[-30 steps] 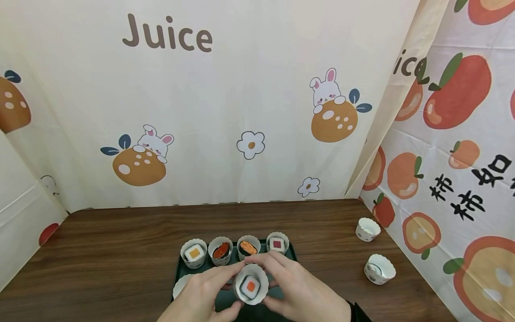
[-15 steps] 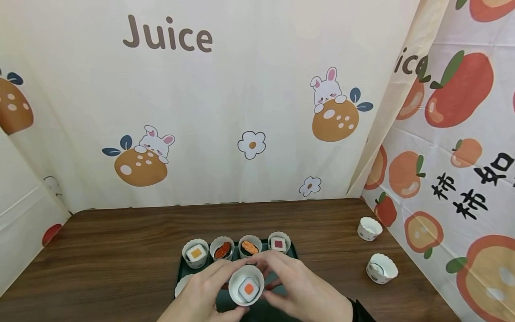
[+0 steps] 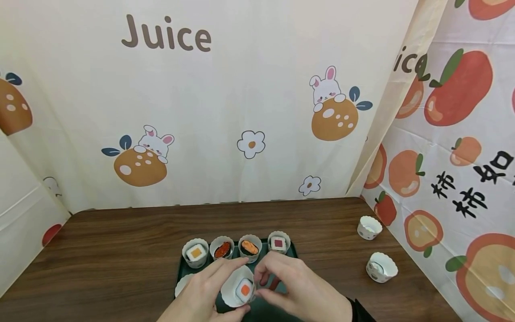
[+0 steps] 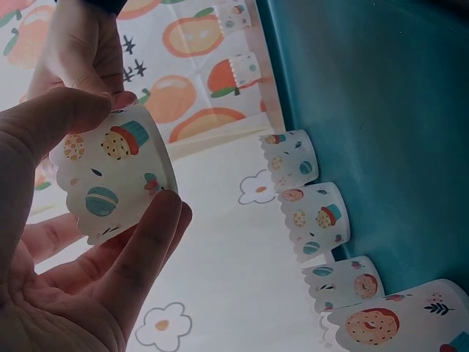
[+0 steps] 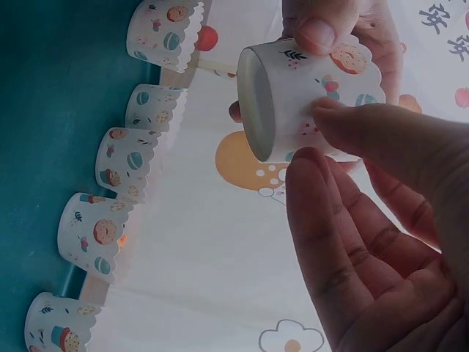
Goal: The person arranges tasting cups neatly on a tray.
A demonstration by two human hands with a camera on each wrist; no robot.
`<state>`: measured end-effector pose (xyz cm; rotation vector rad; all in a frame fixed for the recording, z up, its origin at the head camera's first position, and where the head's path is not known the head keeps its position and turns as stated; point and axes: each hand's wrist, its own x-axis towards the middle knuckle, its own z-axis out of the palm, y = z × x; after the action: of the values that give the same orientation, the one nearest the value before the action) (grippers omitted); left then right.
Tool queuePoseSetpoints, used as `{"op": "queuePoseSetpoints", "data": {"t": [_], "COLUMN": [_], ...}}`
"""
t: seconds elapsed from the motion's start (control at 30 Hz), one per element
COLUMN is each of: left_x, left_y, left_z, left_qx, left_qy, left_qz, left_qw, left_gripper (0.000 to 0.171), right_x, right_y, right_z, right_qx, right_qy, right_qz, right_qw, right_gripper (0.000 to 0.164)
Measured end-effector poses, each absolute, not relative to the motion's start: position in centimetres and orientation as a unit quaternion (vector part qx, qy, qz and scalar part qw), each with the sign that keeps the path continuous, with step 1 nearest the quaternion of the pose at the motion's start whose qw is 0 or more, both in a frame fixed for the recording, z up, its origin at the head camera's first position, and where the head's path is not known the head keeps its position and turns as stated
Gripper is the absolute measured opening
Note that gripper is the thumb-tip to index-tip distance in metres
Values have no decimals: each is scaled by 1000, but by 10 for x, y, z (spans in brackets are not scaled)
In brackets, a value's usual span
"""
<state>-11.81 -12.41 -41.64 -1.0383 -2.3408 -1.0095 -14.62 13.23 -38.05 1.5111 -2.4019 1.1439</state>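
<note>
A white scalloped paper baking cup (image 3: 229,286) is held above a dark green tray (image 3: 265,308). Inside it sits a toy-like white sushi piece (image 3: 244,290) with an orange centre. My left hand (image 3: 207,290) grips the cup from the left, thumb in front and fingers behind. On the other side, my right hand (image 3: 297,284) pinches the cup, fingertips close to its edge. Cupcake and doughnut prints cover the cup (image 4: 121,176) in the left wrist view. In the right wrist view, the right thumb presses the cup's side (image 5: 293,88).
Along the tray's far edge stand several cups with sushi: yellow-centred (image 3: 195,253), red-topped (image 3: 222,248), orange-topped (image 3: 250,248) and red-centred (image 3: 279,243). Another cup (image 3: 182,284) is partly hidden behind my left hand. Two cups, one far (image 3: 369,228) and one nearer (image 3: 382,268), stand right of the tray.
The held cup has shifted slightly left and tilted, its sushi piece now near the right side. My right fingers have curled inward from around the cup to a pinch at its edge.
</note>
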Motion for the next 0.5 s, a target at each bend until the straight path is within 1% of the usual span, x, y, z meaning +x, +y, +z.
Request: {"op": "queuePoseSetpoints", "data": {"t": [0.17, 0.33, 0.5], "left_x": [-119, -121, -125], "left_y": [-123, -124, -128], "left_z": [-417, -421, -424], "left_qx": [-386, -401, -409], "left_qy": [-830, -827, -831], "left_qz": [-355, -356, -347], "left_qw": [190, 167, 147], "left_gripper": [62, 52, 49], "right_x": [-144, -142, -143], "right_y": [131, 131, 134], "right_z": [-381, -379, -377], "right_qx": [498, 496, 498], "right_qy": [-787, -793, -799], "right_qz": [362, 352, 337], "right_qw": [54, 36, 25], "right_gripper": [18, 15, 9]}}
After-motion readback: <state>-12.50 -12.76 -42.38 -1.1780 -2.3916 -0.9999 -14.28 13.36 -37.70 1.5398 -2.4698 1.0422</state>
